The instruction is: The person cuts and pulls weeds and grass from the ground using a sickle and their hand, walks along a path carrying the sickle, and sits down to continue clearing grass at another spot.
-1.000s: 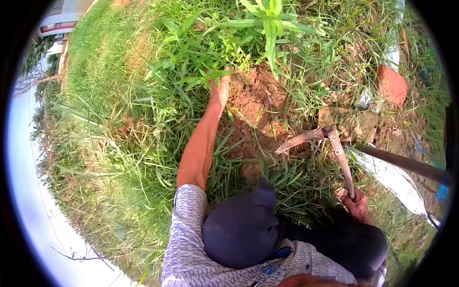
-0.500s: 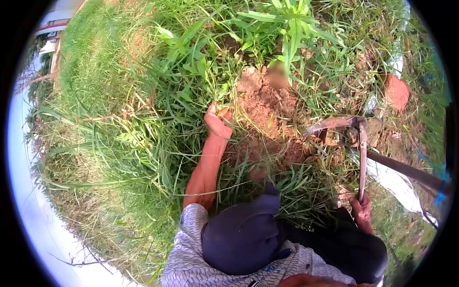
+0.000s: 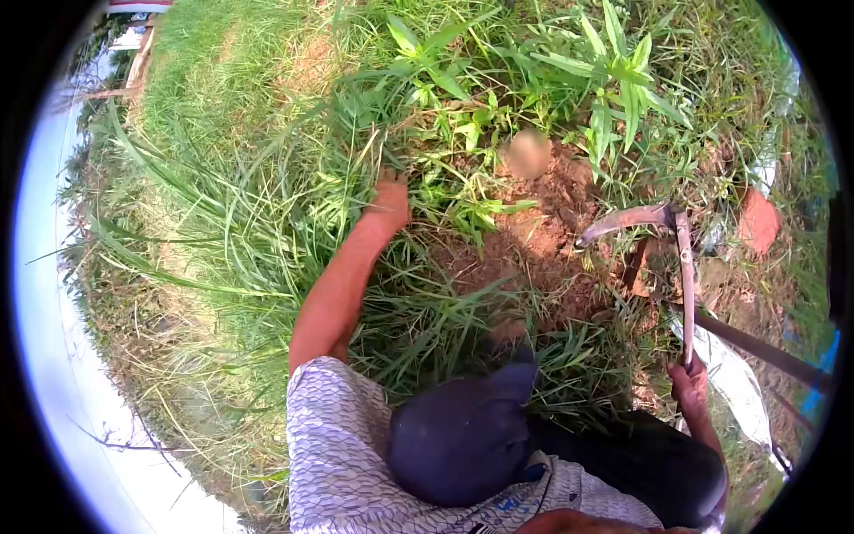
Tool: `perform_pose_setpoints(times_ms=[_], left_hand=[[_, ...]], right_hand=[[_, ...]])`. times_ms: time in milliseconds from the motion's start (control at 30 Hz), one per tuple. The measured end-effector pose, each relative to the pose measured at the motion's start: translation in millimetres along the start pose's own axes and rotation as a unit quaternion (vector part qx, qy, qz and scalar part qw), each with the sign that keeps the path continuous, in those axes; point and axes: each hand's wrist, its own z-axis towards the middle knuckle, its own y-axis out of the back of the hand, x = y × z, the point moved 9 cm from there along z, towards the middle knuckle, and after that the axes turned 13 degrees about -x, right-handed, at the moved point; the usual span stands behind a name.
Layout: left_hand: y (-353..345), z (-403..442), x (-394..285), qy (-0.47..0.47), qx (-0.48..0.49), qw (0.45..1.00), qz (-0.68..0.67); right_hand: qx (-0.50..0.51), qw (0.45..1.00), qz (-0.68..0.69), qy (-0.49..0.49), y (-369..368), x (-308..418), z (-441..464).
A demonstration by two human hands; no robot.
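Head view: only container-like thing is a white plastic bag or sheet, R side of the grassy ground, lying next to a dark pole that runs in from the R edge. Can't tell if it's a bag or sheet, or what's in it.

L hand: arm reaching out, down in the tall grass just beyond the L edge of the bare soil patch. Fingers partly covered by blades; can't tell if open or closed, or if it grips any. Leafy stems w/ broad leaves nearby.

R hand: closed round the lower end of the handle of a hand tool. Handle stands roughly upright in view; curved blade at its top end points L, tip over or near the R edge of the soil patch. Can't tell if tip touches soil.

Reddish brick or stone R of the blade, apart from it. Tall leafy plant past the soil's far edge.

Hard to make out: round tan spot at soil's far edge, blurred. Dark-clothed knee covers part of the near ground; patterned sleeve on L arm. Pole's R end lost in the dark rim; R-rim bits, incl. blue stuff, cut off.
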Motion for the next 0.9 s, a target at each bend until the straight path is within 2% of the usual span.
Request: perform_pose_setpoints(times_ms=[33, 67, 100, 200, 267, 333, 400, 433, 500, 567, 667, 700, 733, 767, 800, 867, 900], left_hand=[[-33, -18, 46, 0.109, 0.146, 0.983, -0.010], [-42, -49, 83, 0.156, 0.174, 0.971, -0.050], [-54, -83, 123, 0.159, 0.170, 0.972, -0.034], [-87, -233, 236, 0.054, 0.111, 0.980, 0.157], [-76, -354, 279, 0.276, 0.068, 0.958, 0.040], [-105, -445, 257, 0.432, -0.009, 0.890, -0.146], [-148, -495, 202, 0.455, -0.028, 0.845, -0.279], [-150, -502, 190, 0.471, -0.008, 0.834, -0.286], [-147, -499, 195, 0.482, 0.075, 0.840, -0.239], [-125, -478, 229, 0.468, 0.179, 0.847, -0.177], [-42, -409, 268, 0.421, 0.303, 0.854, -0.033], [0, -365, 267, 0.415, 0.284, 0.864, 0.015], [56, -313, 260, 0.435, 0.218, 0.872, 0.057], [112, -257, 234, 0.391, 0.130, 0.907, 0.089], [134, -207, 207, 0.222, 0.007, 0.955, 0.199], [137, -126, 104, 0.101, -0.060, 0.993, -0.022], [139, -90, 52, 0.035, -0.066, 0.989, -0.130]], right_hand=[[0.005, 1.000, -0.009, -0.012, -3, 7, 0], [0.007, 1.000, -0.007, -0.011, -7, 17, 1], [0.011, 1.000, 0.008, -0.017, -13, 26, 1], [0.049, 0.998, 0.020, -0.015, -27, 38, 0], [0.073, 0.995, 0.046, -0.042, -38, 33, 1], [0.076, 0.996, 0.034, -0.035, -46, 30, 9], [0.074, 0.997, 0.023, -0.018, -54, 36, 7], [0.082, 0.996, 0.016, -0.031, -61, 45, 6], [0.100, 0.994, 0.010, -0.043, -63, 53, 6], [0.093, 0.995, -0.006, -0.034, -57, 51, 11], [0.078, 0.996, -0.024, -0.025, -48, 46, 18], [0.071, 0.997, -0.020, -0.022, -47, 38, 19], [0.065, 0.998, -0.017, -0.020, -47, 33, 20], [0.058, 0.997, -0.009, -0.048, -49, 38, 14], [0.060, 0.997, -0.008, -0.050, -52, 41, 9], [0.058, 0.998, 0.016, -0.036, -57, 46, 1], [0.052, 0.998, 0.010, -0.039, -54, 35, 0]])
